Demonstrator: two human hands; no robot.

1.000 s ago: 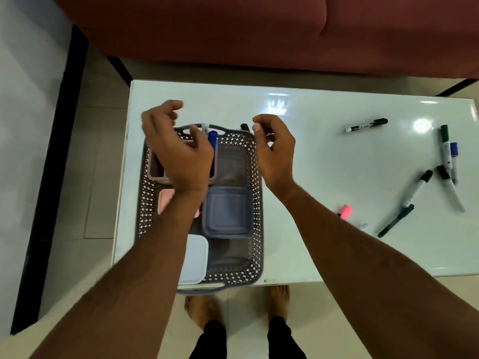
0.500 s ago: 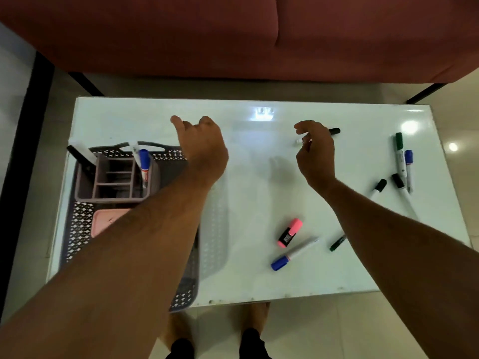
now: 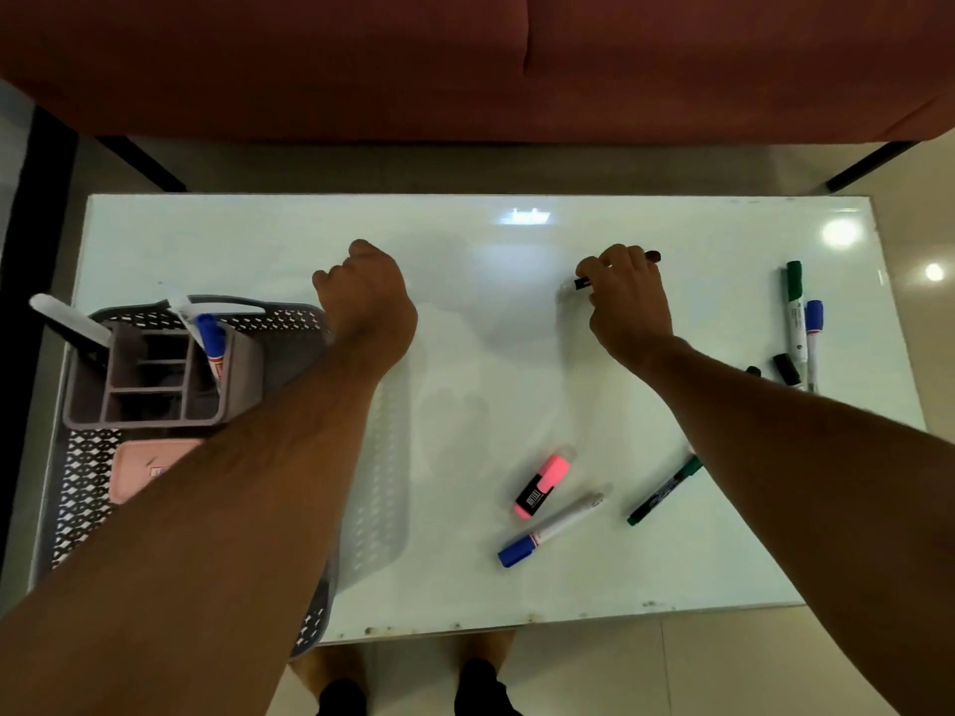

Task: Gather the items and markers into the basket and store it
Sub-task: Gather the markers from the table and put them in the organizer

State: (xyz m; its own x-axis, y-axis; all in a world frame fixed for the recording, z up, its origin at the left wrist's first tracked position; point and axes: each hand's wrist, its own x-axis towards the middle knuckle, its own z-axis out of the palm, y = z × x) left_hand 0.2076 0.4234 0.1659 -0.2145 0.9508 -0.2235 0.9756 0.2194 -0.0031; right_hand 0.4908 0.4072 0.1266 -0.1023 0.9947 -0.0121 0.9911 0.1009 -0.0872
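Observation:
A dark lattice basket (image 3: 88, 483) sits at the table's left end, holding a grey divided organiser (image 3: 150, 385) with a blue-capped marker (image 3: 212, 338) in it and a pink box (image 3: 139, 467). My left hand (image 3: 367, 297) hovers just right of the basket with its fingers curled and nothing in it. My right hand (image 3: 628, 297) grips a black marker (image 3: 584, 282) at the table's far middle. A pink highlighter (image 3: 542, 485), a blue marker (image 3: 553, 527) and a green marker (image 3: 664, 490) lie near the front. More markers (image 3: 798, 323) lie at the right.
The white glossy table (image 3: 465, 240) stands in front of a red sofa (image 3: 465, 64). My forearms cover much of the basket and some of the markers at the right. My feet show on the tiled floor under the front edge.
The view swung right, away from the basket. My right hand reached out to the black marker and closed round it. My left hand left the basket and its fingers curled.

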